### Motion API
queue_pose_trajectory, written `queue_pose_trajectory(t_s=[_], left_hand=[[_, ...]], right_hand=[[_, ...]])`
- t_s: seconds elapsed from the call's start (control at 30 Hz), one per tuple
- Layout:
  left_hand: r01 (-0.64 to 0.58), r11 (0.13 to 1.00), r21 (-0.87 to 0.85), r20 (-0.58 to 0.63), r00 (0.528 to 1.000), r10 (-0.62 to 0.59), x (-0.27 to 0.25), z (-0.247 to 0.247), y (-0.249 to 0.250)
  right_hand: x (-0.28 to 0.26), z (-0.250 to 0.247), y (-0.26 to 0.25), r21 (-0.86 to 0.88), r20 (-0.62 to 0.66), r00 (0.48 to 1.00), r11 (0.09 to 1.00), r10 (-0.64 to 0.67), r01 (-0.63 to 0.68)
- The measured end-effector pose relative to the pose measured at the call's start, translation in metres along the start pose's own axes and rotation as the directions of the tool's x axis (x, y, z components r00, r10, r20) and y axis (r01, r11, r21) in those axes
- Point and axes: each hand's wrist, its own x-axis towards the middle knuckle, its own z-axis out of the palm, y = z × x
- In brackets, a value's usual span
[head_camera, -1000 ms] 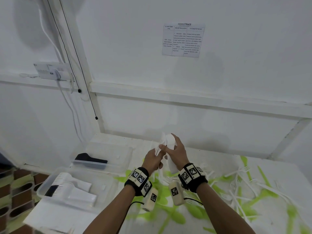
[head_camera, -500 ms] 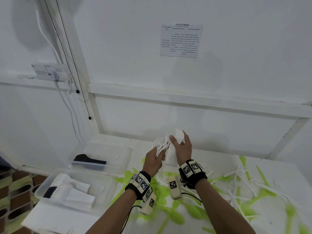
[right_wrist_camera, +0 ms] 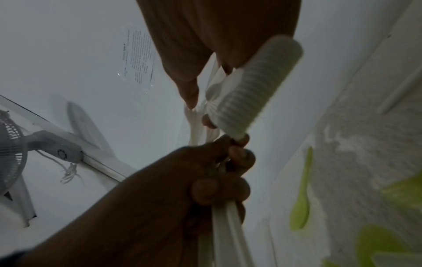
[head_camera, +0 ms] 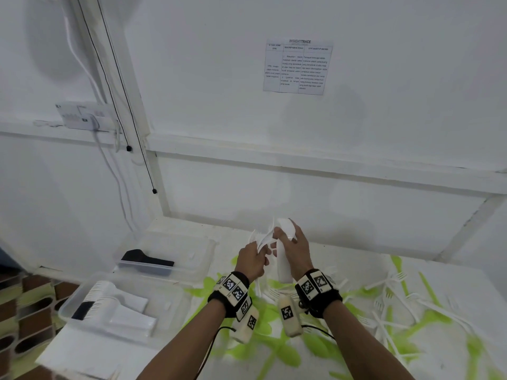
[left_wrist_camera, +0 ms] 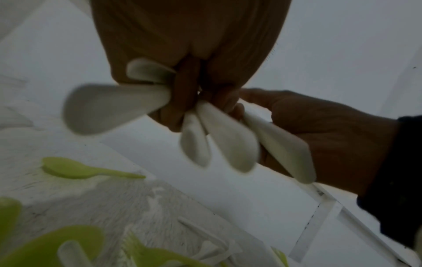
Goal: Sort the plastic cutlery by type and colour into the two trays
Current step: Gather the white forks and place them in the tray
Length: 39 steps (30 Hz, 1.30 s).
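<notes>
1. A neat stack of white forks (head_camera: 285, 242), held upright above the table, prongs uppermost.
2. A loose fan of white cutlery (head_camera: 262, 237) at its 9 o'clock, handles splayed downward.
3. Loose green and white cutlery (head_camera: 397, 303) scattered at 4 o'clock.
4. The near tray (head_camera: 175, 300), at 8 o'clock, holds stacked white pieces.
5. The far tray (head_camera: 203, 248), at 9 o'clock, holds black pieces.

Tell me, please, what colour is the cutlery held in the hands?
White; the left wrist view shows it best.
</notes>
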Motion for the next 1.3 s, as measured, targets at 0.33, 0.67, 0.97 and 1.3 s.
queue_pose_trajectory(t_s=[0.33,0.67,0.97,1.3], left_hand=[[0.018,0.999,-0.049,0.181,0.983,-0.008,-0.003,-0.001,0.003],[-0.082,0.992,-0.091,0.185,0.978,0.098,-0.011,-0.006,-0.006],[-0.088,0.995,-0.039,0.101,0.991,0.091,-0.008,0.003,0.005],[-0.117,0.992,0.050,0.122,0.986,0.110,-0.010,-0.003,-0.005]], right_hand=[[-0.007,0.002,-0.003,0.020,0.118,0.987,0.993,0.111,-0.114],[0.012,-0.015,-0.010,0.243,-0.114,0.992,0.970,0.048,-0.019],[0.006,-0.004,0.003,-0.027,-0.159,0.985,0.998,-0.066,0.062],[-0.008,0.007,0.014,-0.140,-0.110,0.993,0.990,-0.042,0.027]])
